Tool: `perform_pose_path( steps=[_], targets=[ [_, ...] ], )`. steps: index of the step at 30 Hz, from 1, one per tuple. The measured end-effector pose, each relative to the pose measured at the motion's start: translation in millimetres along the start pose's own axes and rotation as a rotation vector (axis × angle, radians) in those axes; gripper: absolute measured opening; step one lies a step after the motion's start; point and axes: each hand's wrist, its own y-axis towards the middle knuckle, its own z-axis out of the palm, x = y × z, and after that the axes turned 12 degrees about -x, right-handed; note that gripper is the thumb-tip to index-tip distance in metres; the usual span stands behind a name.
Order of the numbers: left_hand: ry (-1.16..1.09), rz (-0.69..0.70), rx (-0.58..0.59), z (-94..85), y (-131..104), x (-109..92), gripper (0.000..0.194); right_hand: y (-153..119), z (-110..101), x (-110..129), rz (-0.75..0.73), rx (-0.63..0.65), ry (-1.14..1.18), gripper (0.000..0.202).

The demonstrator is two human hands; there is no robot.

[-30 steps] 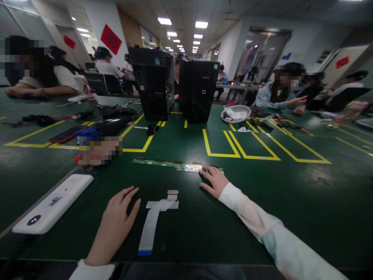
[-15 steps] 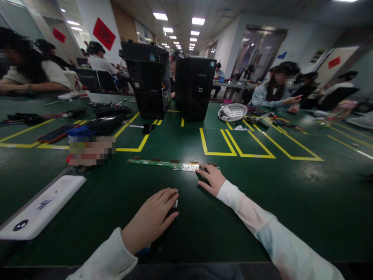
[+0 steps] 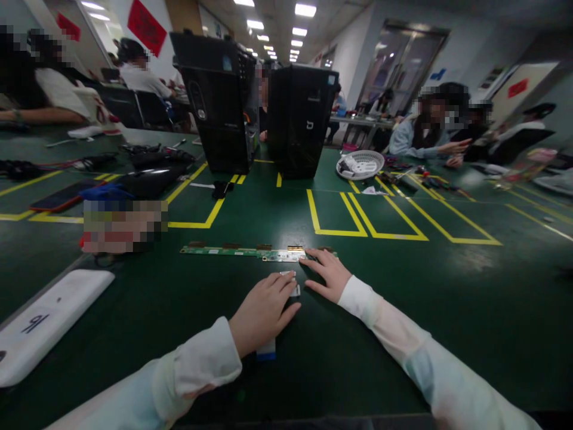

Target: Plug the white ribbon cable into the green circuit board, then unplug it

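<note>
Lying unclenched, left hand covers cable, right hand touches circuit board, markings illegible.

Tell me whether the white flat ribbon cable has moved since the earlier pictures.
Yes: judged against the yellow tape, the white flat ribbon cable has moved right and forward, now partly beneath the left hand.

Circuit board strip lay crosswise on the bench, right hand over its right part. Flat cable was on the strip's near side, mostly beneath left hand. Oblong device sat well left of both. Left computer tower and right computer tower stood side by side behind the strip, basket to their right. Tape outlines ran between strip and basket.
</note>
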Motion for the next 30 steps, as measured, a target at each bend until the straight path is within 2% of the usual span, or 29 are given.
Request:
perform_pose_path(
  steps=[8,15,30],
  targets=[
    [-0.019,-0.010,-0.017,0.0,-11.2,-2.3,0.050,0.7,-10.5,10.0,-0.037,0.052,0.044,0.061],
    [0.004,-0.021,-0.018,0.4,-13.1,-5.7,0.050,-3.4,-13.1,22.0,-0.010,0.059,0.007,0.054],
    [0.016,-0.036,-0.053,4.8,-13.1,-6.2,0.052,-5.6,-14.0,25.9,0.004,0.073,-0.037,0.056]
  ],
)
